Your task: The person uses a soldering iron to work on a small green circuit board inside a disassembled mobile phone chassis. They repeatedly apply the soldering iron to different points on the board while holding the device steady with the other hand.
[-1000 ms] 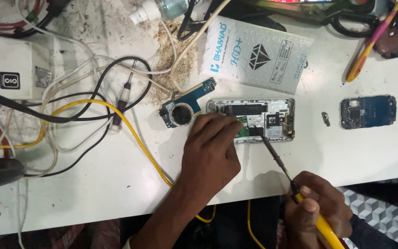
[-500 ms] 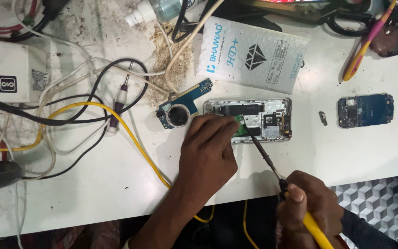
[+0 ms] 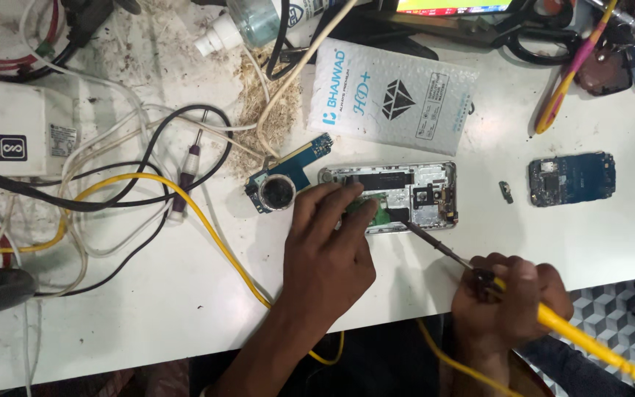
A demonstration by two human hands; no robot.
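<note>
An opened phone body (image 3: 413,192) with its insides bare lies on the white table (image 3: 185,309). My left hand (image 3: 330,250) rests on the phone's left end, fingers pressing a small green part there. My right hand (image 3: 508,298) grips a yellow-handled soldering iron (image 3: 553,320); its dark tip touches the phone's lower middle edge. The iron's yellow cable (image 3: 185,202) runs off to the left across the table.
A small blue circuit strip with a round black piece (image 3: 281,184) lies left of the phone. A blue circuit board (image 3: 572,179) and a tiny metal bit (image 3: 506,192) lie to the right. A white packet (image 3: 395,99), tangled cables, a white box (image 3: 16,129), scissors and tools ring the table.
My right hand with the iron has shifted slightly right and up. The tip stays on the phone. My left hand holds its place.
</note>
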